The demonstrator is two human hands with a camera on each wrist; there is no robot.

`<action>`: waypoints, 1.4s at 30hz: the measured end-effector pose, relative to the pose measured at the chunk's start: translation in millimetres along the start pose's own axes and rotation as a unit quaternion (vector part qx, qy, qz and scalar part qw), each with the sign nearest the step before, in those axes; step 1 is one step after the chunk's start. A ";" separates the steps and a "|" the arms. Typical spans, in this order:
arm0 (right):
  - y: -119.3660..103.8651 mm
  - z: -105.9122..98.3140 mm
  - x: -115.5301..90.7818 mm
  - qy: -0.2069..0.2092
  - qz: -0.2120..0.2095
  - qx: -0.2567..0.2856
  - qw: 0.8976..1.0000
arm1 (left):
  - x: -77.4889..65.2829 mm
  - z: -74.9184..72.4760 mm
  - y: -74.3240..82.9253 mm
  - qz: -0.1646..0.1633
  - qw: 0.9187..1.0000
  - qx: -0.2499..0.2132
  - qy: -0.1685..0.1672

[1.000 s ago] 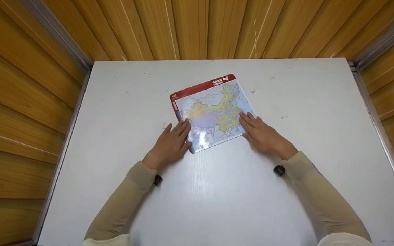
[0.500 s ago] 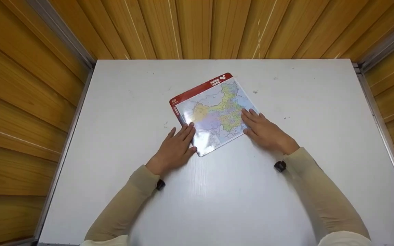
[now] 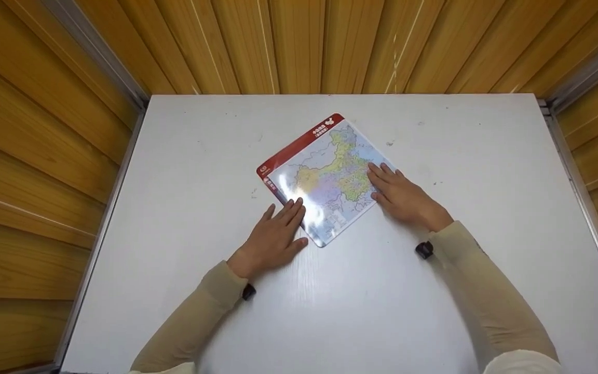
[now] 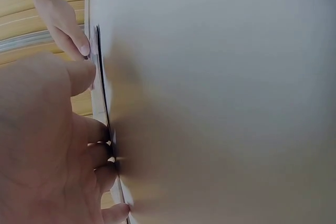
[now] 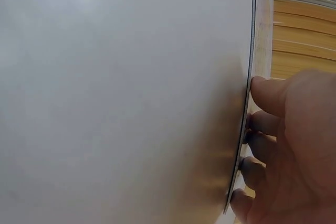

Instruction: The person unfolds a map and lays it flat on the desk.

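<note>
A thin map board (image 3: 325, 179) with a red top strip and a glossy coloured map of China lies flat on the white table, turned at a slant. My left hand (image 3: 273, 239) rests on its lower left edge, fingers extended over the rim and thumb beside the bottom corner. On the right edge lies my right hand (image 3: 400, 195), straight fingertips on the map's surface and thumb at the lower edge. In the left wrist view the board (image 4: 101, 72) appears edge-on, a dark thin line under the fingers. The right wrist view likewise shows the board's edge (image 5: 251, 40) beside the fingers.
The white table (image 3: 330, 311) has small dark marks on its surface. Wood-patterned panels (image 3: 299, 47) stand behind it and on both sides, with grey metal strips at the corners. Each sleeved wrist carries a small black device (image 3: 424, 250).
The map board has turned counterclockwise, its lower corner swinging right and toward the person. My left hand has slid right and nearer with it; my right hand has moved only slightly.
</note>
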State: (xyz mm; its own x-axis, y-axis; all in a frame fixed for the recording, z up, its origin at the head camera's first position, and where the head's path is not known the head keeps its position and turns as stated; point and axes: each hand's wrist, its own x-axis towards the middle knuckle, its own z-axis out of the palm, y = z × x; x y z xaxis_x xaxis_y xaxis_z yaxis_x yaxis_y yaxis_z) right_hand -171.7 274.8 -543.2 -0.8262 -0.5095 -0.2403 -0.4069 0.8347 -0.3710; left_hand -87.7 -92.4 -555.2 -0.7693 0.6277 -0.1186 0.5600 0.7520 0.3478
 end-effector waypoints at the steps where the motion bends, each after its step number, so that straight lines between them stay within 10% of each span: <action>1: 0.6 0.1 0.8 0.001 -0.002 0.001 1.000 | -0.8 0.6 1.3 0.001 1.000 0.002 -0.001; 30: 6.2 -13.2 20.5 0.021 -0.006 0.024 0.999 | 2.0 13.4 42.5 0.045 0.998 0.033 -0.022; 42: -38.2 -5.6 -24.8 0.058 -0.048 0.010 0.997 | 19.2 -14.6 -6.8 0.002 0.999 -0.006 0.043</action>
State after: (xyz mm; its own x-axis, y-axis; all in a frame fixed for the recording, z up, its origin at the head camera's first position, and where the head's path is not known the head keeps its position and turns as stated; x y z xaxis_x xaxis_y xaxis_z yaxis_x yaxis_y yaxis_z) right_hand -137.8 256.7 -518.0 -0.8237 -0.5586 -0.0973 -0.4797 0.7780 -0.4058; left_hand -110.9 -88.4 -546.2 -0.7906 0.6112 -0.0362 0.5603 0.7461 0.3598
